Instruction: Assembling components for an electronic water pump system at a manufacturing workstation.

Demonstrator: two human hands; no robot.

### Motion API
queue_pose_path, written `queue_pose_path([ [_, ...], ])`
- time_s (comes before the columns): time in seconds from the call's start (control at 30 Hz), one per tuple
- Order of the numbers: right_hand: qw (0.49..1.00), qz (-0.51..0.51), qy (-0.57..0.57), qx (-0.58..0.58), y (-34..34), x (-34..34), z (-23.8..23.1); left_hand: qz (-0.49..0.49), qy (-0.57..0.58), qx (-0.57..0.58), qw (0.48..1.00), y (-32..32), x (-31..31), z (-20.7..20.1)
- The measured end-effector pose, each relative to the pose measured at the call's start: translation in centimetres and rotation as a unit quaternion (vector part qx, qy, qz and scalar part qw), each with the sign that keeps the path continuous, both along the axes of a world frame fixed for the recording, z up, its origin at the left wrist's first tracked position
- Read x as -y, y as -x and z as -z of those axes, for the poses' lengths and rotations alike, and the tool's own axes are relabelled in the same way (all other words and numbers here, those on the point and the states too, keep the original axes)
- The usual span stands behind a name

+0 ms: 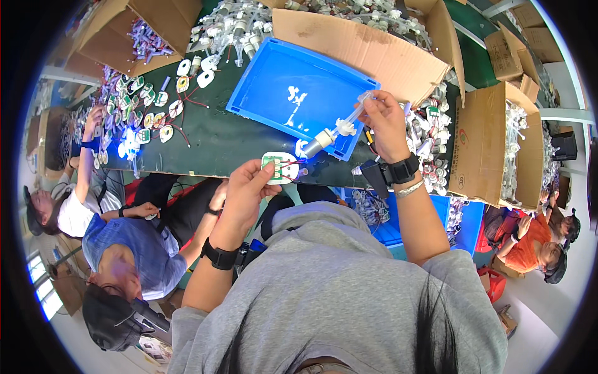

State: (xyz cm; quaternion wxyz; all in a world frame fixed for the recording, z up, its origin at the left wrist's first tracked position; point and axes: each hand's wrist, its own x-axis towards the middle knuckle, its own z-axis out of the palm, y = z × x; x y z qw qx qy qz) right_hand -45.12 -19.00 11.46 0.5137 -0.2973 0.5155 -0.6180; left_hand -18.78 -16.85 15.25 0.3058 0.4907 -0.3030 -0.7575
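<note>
My left hand (249, 184) pinches a white rounded plate with a green circuit board (272, 169) at the table's near edge. Thin red and black wires run from the board toward the right. In my right hand (386, 121), thumb and fingers close on the clear tube end of a pump-like part (324, 138). That part has a white collar and a grey cylinder, and it slants down to the left over the near rim of the blue tray (249, 112). The cylinder's lower end is close to the plate; whether the wires join it I cannot tell.
White scraps lie in the tray. Loose circuit plates (149, 118) with wires spread to the left, and more clear pump-like parts (240, 25) are heaped behind. Cardboard boxes (486, 140) stand at back and right. A co-worker in blue (128, 249) sits at my left.
</note>
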Motion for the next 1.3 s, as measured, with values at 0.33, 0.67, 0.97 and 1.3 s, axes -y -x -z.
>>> queue_pose_path([
  [0.33,1.000,-0.012,0.015,0.007,0.8,-0.2,-0.7,0.000,0.001,0.023,1.000,0.9,0.4,0.5],
  [0.67,0.994,-0.063,0.086,-0.006,-0.2,-0.4,-4.3,-0.048,0.072,0.003,0.996,-0.9,0.0,0.0],
  [0.97,0.993,-0.074,0.085,-0.017,-2.2,-0.5,-5.6,-0.063,0.051,-0.011,0.997,-2.5,-0.2,-1.1],
  [1.3,0.992,-0.062,0.105,-0.030,-4.5,-1.1,-6.0,-0.069,0.076,-0.004,0.995,-5.1,-1.1,-2.2],
])
